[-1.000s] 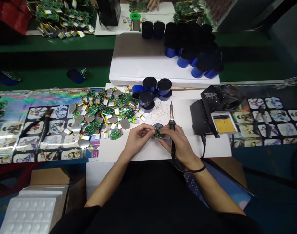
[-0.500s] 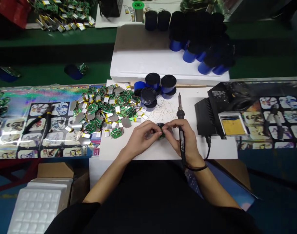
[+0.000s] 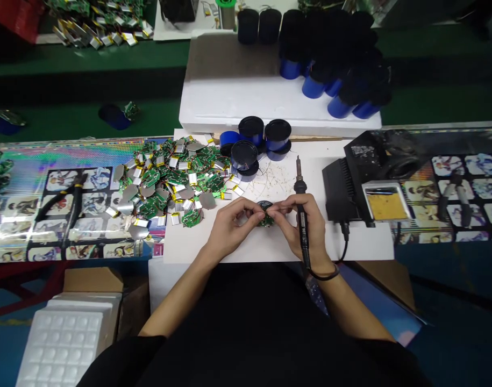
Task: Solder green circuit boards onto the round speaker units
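My left hand (image 3: 232, 228) pinches a small round green circuit board (image 3: 265, 219) over the white work sheet (image 3: 270, 244). My right hand (image 3: 304, 228) meets it from the right, fingertips on the same board, while a soldering iron (image 3: 300, 201) rests between its fingers with the tip pointing away from me. A small black round part (image 3: 265, 205) lies just behind the board. A heap of green circuit boards and silver battery cells (image 3: 169, 180) lies to the left of my hands.
Black-and-blue cylinders (image 3: 254, 141) stand behind my hands, more on a white foam block (image 3: 229, 107). A black soldering station with a yellow sponge (image 3: 375, 183) sits right. Pliers (image 3: 66, 201) lie left. A white foam tray (image 3: 64, 344) sits at lower left.
Both hands stay closed on the small board and have shifted only slightly. The view has tilted down a little, so the far table has slid out of the top.
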Demonstrator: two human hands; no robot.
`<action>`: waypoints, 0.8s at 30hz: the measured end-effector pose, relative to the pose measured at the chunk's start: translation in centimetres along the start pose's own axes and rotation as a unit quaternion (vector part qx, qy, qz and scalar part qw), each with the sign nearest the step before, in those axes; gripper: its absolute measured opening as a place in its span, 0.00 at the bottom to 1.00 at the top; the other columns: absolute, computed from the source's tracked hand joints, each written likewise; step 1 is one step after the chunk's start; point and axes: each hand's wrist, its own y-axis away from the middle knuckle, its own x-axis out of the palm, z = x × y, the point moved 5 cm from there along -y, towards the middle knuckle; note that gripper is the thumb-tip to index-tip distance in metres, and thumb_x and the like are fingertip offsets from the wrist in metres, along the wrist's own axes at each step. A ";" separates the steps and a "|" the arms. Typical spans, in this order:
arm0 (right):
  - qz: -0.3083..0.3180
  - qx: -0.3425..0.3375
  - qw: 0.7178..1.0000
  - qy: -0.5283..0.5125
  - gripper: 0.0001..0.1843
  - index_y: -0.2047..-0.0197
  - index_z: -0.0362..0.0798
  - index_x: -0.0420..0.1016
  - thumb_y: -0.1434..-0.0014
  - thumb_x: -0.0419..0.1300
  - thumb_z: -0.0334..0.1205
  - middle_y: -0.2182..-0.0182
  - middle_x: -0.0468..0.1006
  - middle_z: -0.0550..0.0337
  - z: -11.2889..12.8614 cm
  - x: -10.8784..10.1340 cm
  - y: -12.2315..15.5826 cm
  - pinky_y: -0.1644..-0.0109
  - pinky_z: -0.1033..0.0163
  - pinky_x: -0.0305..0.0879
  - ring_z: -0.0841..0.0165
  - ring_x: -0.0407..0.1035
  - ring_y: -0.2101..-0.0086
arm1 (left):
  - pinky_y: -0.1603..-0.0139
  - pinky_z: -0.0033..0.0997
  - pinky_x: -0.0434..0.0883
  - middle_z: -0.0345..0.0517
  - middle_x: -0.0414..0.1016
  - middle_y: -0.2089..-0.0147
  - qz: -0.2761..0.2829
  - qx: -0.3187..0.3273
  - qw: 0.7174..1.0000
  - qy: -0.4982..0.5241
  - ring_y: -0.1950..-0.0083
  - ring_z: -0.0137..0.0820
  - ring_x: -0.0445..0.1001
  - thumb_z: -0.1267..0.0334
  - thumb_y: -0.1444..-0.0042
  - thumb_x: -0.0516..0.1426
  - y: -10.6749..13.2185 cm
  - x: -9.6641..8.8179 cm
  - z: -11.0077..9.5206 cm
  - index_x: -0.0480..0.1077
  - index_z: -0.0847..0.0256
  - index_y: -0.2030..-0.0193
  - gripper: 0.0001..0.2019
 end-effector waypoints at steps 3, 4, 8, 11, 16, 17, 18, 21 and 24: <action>0.007 0.000 1.000 -0.021 0.14 0.53 0.55 0.70 0.35 0.72 0.39 0.64 0.84 0.63 -0.1 0.3 0.0 0.56 0.56 0.76 0.66 0.78 0.65 | 0.61 0.33 0.66 0.44 0.79 0.62 -0.005 -0.019 1.000 0.017 0.62 0.32 0.73 0.54 0.31 0.64 0.2 0.1 0.3 0.78 0.58 0.58 0.10; 0.007 -0.001 1.000 -0.028 0.14 0.53 0.55 0.70 0.35 0.71 0.38 0.64 0.84 0.64 -0.1 0.4 0.1 0.56 0.57 0.76 0.66 0.77 0.65 | 0.61 0.33 0.67 0.45 0.79 0.61 -0.005 -0.023 1.000 0.017 0.62 0.32 0.73 0.54 0.31 0.64 0.2 0.1 0.3 0.78 0.58 0.58 0.10; 0.015 -0.005 0.999 -0.044 0.13 0.53 0.56 0.69 0.34 0.70 0.37 0.64 0.83 0.64 0.0 0.6 0.1 0.55 0.57 0.74 0.67 0.77 0.63 | 0.58 0.33 0.69 0.45 0.80 0.60 0.014 -0.014 1.000 -0.007 0.59 0.33 0.74 0.55 0.30 0.63 0.2 0.1 0.0 0.79 0.58 0.57 0.09; 0.018 -0.006 0.999 -0.036 0.13 0.53 0.55 0.69 0.34 0.70 0.37 0.63 0.83 0.64 0.0 0.7 0.0 0.55 0.57 0.74 0.66 0.78 0.63 | 0.58 0.33 0.69 0.45 0.80 0.61 0.014 0.006 1.000 -0.009 0.59 0.33 0.74 0.57 0.30 0.63 0.1 0.0 -0.2 0.79 0.58 0.57 0.08; 0.018 0.000 0.999 -0.031 0.13 0.53 0.56 0.67 0.32 0.69 0.38 0.64 0.83 0.63 0.0 0.7 0.0 0.56 0.56 0.73 0.65 0.78 0.62 | 0.57 0.34 0.70 0.45 0.81 0.61 -0.020 0.011 1.000 0.005 0.59 0.33 0.74 0.57 0.32 0.65 0.1 -0.1 0.0 0.80 0.58 0.60 0.08; 0.017 0.001 0.999 -0.030 0.13 0.53 0.56 0.67 0.32 0.69 0.38 0.64 0.83 0.63 0.0 0.8 0.1 0.56 0.56 0.73 0.66 0.77 0.63 | 0.57 0.34 0.70 0.45 0.81 0.61 -0.027 0.012 1.000 0.003 0.59 0.34 0.74 0.57 0.32 0.65 0.2 -0.1 0.0 0.80 0.57 0.60 0.08; 0.015 0.001 0.999 -0.030 0.13 0.53 0.56 0.67 0.32 0.69 0.38 0.64 0.82 0.63 0.0 0.8 0.1 0.56 0.56 0.72 0.66 0.76 0.63 | 0.56 0.34 0.70 0.45 0.81 0.61 -0.034 0.014 0.999 0.002 0.59 0.34 0.74 0.57 0.33 0.66 0.2 0.0 0.0 0.79 0.57 0.60 0.08; 0.013 -0.003 0.999 -0.032 0.13 0.53 0.56 0.67 0.32 0.69 0.37 0.64 0.82 0.64 0.1 0.8 0.2 0.56 0.56 0.72 0.66 0.75 0.64 | 0.54 0.35 0.71 0.43 0.81 0.62 -0.055 0.022 0.998 0.004 0.59 0.33 0.75 0.59 0.34 0.66 0.5 0.0 0.0 0.79 0.57 0.61 0.06; 0.012 0.001 1.000 -0.028 0.13 0.53 0.56 0.67 0.32 0.68 0.38 0.64 0.83 0.63 0.1 0.9 0.2 0.56 0.56 0.72 0.66 0.75 0.64 | 0.53 0.36 0.71 0.43 0.81 0.62 -0.065 0.012 0.998 0.009 0.58 0.34 0.75 0.59 0.35 0.67 0.6 0.1 0.2 0.78 0.56 0.61 0.06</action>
